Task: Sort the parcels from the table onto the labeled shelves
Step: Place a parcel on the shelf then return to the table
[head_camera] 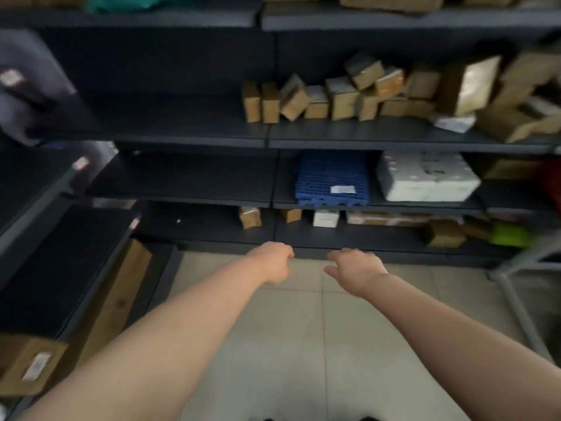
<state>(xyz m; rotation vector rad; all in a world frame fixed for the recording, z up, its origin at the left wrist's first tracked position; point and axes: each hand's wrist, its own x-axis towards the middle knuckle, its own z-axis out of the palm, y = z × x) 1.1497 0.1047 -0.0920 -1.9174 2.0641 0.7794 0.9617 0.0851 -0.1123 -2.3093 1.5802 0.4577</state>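
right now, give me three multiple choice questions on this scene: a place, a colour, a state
1. The blue slatted panel lies: A on the floor; B on a shelf, left of the white pack; C on the top shelf.
2. The bright item at the bottom shelf's right end is: A green; B purple; C yellow.
3. The left hand and right hand: A hold nothing; B share one box; C each grip a parcel.
Answers: 1 B, it lies flat beside the white pack; 2 A, it shows lime green; 3 A, both hang bare above the floor tiles.
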